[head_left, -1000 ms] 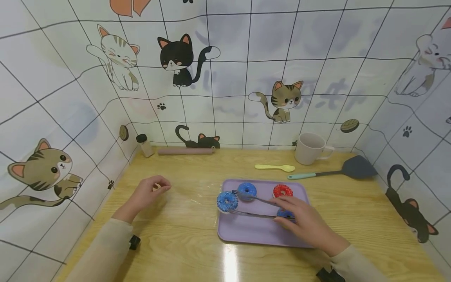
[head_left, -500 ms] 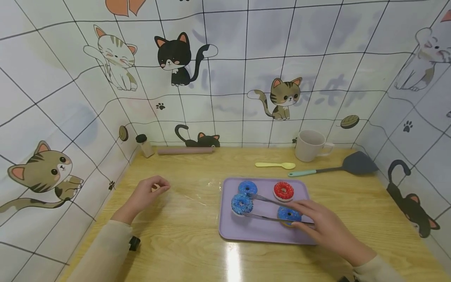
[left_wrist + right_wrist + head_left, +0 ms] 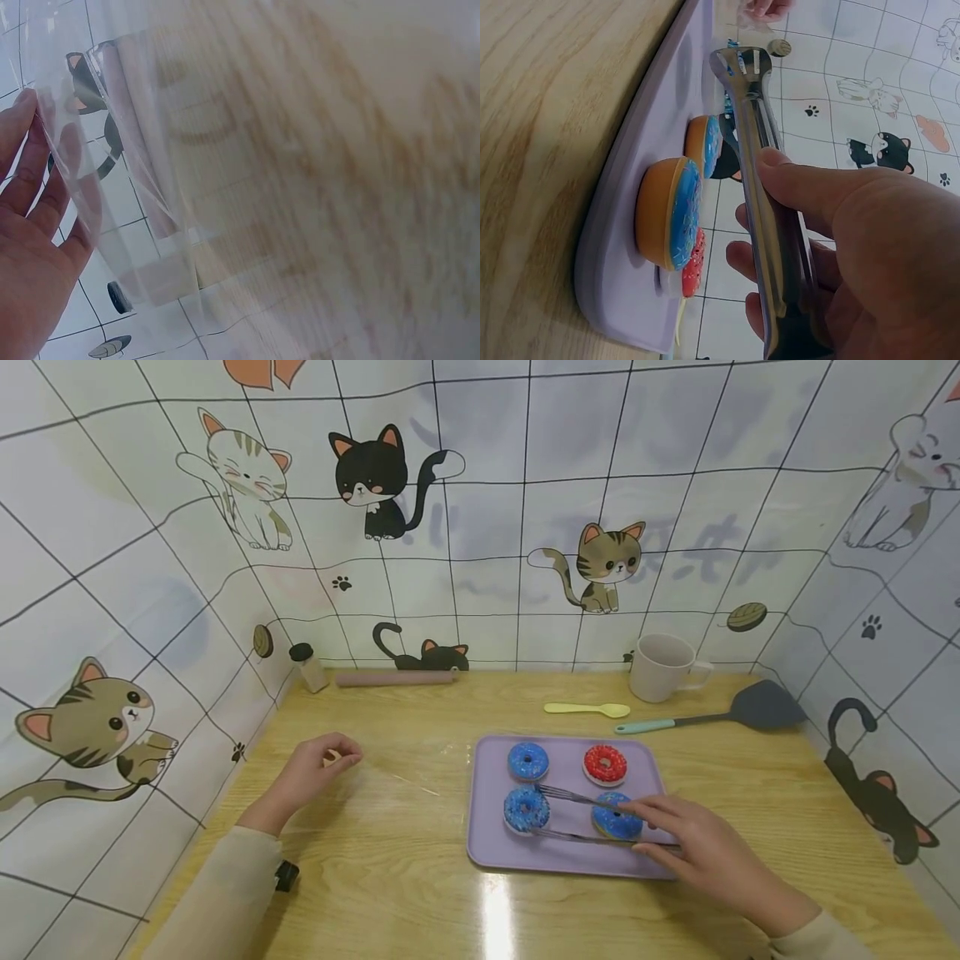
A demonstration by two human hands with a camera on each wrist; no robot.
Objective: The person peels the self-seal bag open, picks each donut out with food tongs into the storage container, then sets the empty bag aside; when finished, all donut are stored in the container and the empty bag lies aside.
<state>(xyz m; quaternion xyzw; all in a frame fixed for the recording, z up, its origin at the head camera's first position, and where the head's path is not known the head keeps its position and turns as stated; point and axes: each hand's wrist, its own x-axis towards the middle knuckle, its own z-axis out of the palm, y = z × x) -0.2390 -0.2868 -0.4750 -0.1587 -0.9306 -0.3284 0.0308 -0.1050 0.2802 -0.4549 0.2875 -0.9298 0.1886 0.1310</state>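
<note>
In the head view my right hand (image 3: 712,852) grips metal tongs (image 3: 585,799), whose two tips straddle a blue sprinkled toy donut (image 3: 514,810) at the front left of a purple tray (image 3: 525,857). Whether the tips press on it is hard to tell. Another blue donut (image 3: 517,763) lies behind it, a red donut (image 3: 592,768) at the back right, and a third blue donut (image 3: 630,825) beneath the tong arms. Left of the tray, my left hand (image 3: 311,777) pinches the edge of a clear plastic bag or film (image 3: 112,247), barely visible from the head.
A yellow spoon (image 3: 585,709), a turner (image 3: 761,706) with a green handle and a light mug (image 3: 656,668) stand or lie behind the tray. Along the back left are a black-capped shaker (image 3: 309,668) and a pinkish rod (image 3: 393,678). Cat-printed sheeting walls the table.
The right hand has moved right with the tongs, bringing the sprinkled blue donut from the tray's left edge to its front left part. The left hand has stayed put.
</note>
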